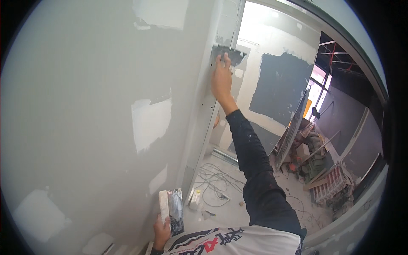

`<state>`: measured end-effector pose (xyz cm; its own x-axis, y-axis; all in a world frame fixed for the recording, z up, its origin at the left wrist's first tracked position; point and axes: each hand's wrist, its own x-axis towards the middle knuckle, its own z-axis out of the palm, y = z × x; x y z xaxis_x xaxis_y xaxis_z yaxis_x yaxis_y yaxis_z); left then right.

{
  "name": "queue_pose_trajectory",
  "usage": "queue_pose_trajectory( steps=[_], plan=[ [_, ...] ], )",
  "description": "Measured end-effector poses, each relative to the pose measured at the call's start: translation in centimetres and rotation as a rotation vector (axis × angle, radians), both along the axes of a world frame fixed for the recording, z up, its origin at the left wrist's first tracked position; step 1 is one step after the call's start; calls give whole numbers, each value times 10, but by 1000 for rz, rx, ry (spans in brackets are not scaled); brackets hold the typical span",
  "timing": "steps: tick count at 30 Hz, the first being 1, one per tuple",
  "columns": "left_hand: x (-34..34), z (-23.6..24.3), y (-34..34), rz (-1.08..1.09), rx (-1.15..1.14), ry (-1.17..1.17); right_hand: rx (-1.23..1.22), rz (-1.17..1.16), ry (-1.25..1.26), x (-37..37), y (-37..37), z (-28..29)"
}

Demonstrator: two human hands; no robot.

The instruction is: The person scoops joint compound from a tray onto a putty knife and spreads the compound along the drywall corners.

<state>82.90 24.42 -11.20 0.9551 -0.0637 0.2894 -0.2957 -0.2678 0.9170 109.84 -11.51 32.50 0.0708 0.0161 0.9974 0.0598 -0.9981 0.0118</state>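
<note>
High in front of me, my right hand (222,83) is closed on a wide putty knife (238,54), its dark blade laid against the narrow wall edge (203,100) beside the opening. Fingertips press on the blade, and the hand hides most of any handle. Low by the wall, my left hand (161,230) grips a steel trowel (176,210) with a pale, block-like handle. Grey-white smears mark its metal plate. The large wall (93,85) on the left carries several white filler patches (152,123). Small dark screw spots dot the narrow edge.
Through the opening stands a panel with a dark grey patch (280,87). Coiled cables (216,176) lie on the floor near a small yellow-capped container (195,199). Piled bags and boxes (312,151) and a rack-like item (333,185) crowd the right. A metal floor track (225,156) crosses behind.
</note>
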Motion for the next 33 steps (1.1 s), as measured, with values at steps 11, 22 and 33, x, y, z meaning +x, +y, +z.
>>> queue_pose_trajectory(
  steps=[11,22,33],
  plan=[
    [-5,-20,1,57,60,61,-256,52,-276,7,-37,203],
    [-2,-24,-10,98,1,38,-161,127,-78,36,-52,287],
    [7,-25,-4,22,19,49,-127,76,31,19,-12,28]
  ],
)
